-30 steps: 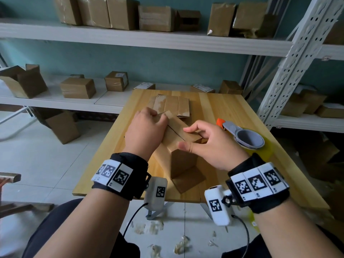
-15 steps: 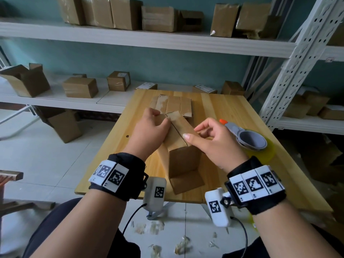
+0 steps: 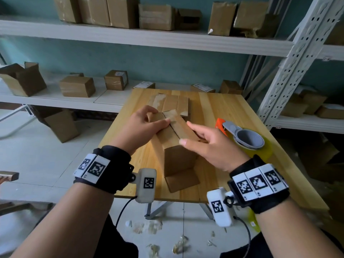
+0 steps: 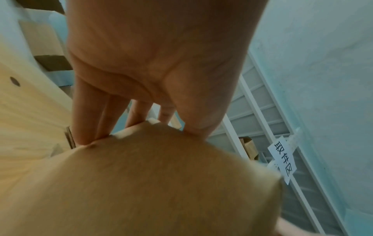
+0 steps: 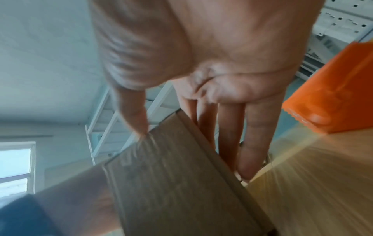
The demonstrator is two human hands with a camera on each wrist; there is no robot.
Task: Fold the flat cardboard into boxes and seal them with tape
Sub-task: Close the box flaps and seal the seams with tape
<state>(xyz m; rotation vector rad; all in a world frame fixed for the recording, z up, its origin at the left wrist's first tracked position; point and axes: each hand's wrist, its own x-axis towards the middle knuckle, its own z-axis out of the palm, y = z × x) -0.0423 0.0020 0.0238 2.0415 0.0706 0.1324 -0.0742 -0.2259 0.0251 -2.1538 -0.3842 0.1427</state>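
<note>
A small brown cardboard box (image 3: 178, 161) stands on the wooden table (image 3: 214, 107), its two top flaps folded down and meeting in a seam. My left hand (image 3: 143, 127) holds its far left end, thumb on the top flap and fingers down the side. My right hand (image 3: 208, 146) holds the near right edge, thumb on the top corner and fingers along the right wall. One bottom flap (image 3: 182, 180) lies flat on the table toward me. The left wrist view shows my left hand (image 4: 157, 55) over the box (image 4: 151, 183). In the right wrist view my right hand (image 5: 212, 55) clasps the box (image 5: 171, 175).
A tape dispenser (image 3: 245, 138) with a grey handle, orange blade guard and yellowish tape roll lies just right of my right hand; its orange part (image 5: 333, 89) shows in the right wrist view. Flat cardboard (image 3: 171, 103) lies behind the box. White shelves (image 3: 111, 34) with boxes surround the table.
The top flaps, raised a second ago, now lie flat and meet. My right thumb has slid to the near corner and my left thumb now lies on the flap.
</note>
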